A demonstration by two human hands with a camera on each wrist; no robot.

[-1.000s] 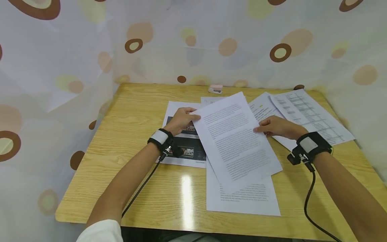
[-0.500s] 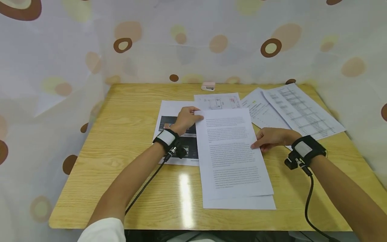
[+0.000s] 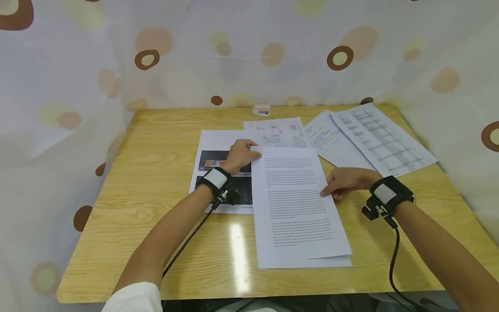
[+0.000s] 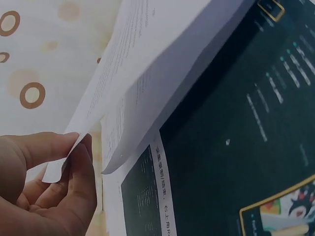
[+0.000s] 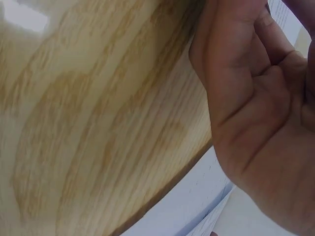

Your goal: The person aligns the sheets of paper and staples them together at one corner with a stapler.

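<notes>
Head view: a text sheet (image 3: 296,199) lies at the centre of the frame on top of a second sheet (image 3: 331,261), whose lower margin peeks out along the bottom right. The two line up closely, so the upper page looks set to match the lower one's edges. The left hand (image 3: 239,155) pinches the text sheet's upper left corner, which would steady that corner. The right hand (image 3: 345,182) is at the sheet's right edge, index finger stretched onto the paper, apparently holding that side in place. Whether its other fingers catch the edge cannot be told here. Both forearms come in from the bottom of the frame, wrists low over the tabletop (image 3: 156,173). Under the left wrist lies a dark printed page (image 3: 218,173); a diagram sheet (image 3: 278,132) sits above centre, two table sheets (image 3: 374,138) lie at upper right, and a small pink object (image 3: 261,110) is near the far edge.

Left wrist view: thumb and forefinger of the left hand (image 4: 44,191) clamp the corner of the text sheet (image 4: 147,59), lifted slightly off the page below, above the dark printed page (image 4: 236,147) filling the right of the frame.

Right wrist view: the palm of the right hand (image 5: 261,128) fills the right side, fingers partly bent toward the upper right. Their tips are out of sight, so its hold is unclear. Wood grain of the tabletop (image 5: 88,123) covers the left; white paper shows at the bottom.
</notes>
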